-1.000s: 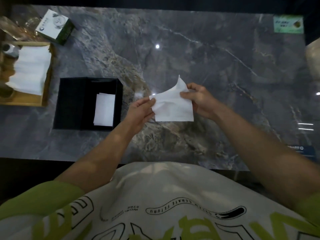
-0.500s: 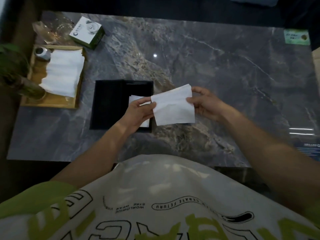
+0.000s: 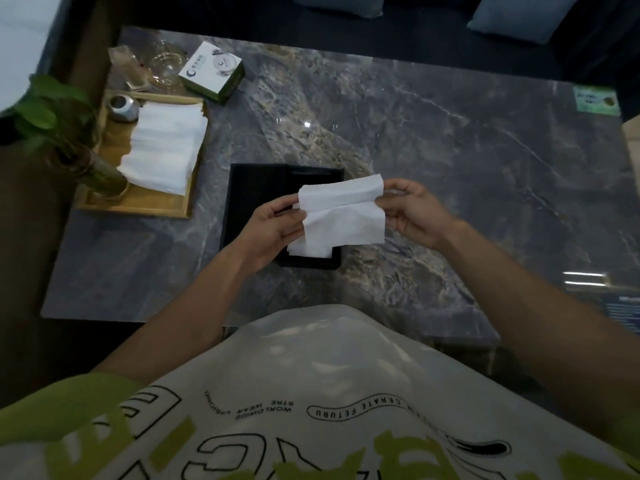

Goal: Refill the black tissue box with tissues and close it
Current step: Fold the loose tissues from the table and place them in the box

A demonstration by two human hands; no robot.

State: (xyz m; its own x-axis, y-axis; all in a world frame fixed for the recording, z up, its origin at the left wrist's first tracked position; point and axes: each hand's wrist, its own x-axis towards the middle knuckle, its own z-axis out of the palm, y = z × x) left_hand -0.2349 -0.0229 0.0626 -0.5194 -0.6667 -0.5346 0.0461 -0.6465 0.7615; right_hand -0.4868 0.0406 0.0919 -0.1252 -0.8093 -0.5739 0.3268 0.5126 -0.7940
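The black tissue box (image 3: 254,188) lies open on the marble table, its lid flat to the left. Both hands hold one white tissue (image 3: 343,213) just above the box's right half. My left hand (image 3: 273,230) pinches the tissue's left edge and my right hand (image 3: 412,213) pinches its right edge. The tissue's top part is folded over toward me. A white tissue (image 3: 306,250) lies inside the box, mostly hidden behind the held one. A stack of white tissues (image 3: 162,147) rests on a wooden tray (image 3: 138,206) at the left.
A green and white carton (image 3: 211,72), glass cups (image 3: 166,65) and a small metal jar (image 3: 121,107) stand at the back left. A plant in a glass vase (image 3: 100,171) sits at the tray's near-left corner. A green label (image 3: 595,100) lies far right.
Both hands have carried the tissue left from the middle of the table to above the open box, and its top edge is now folded over. The camera view has shifted.
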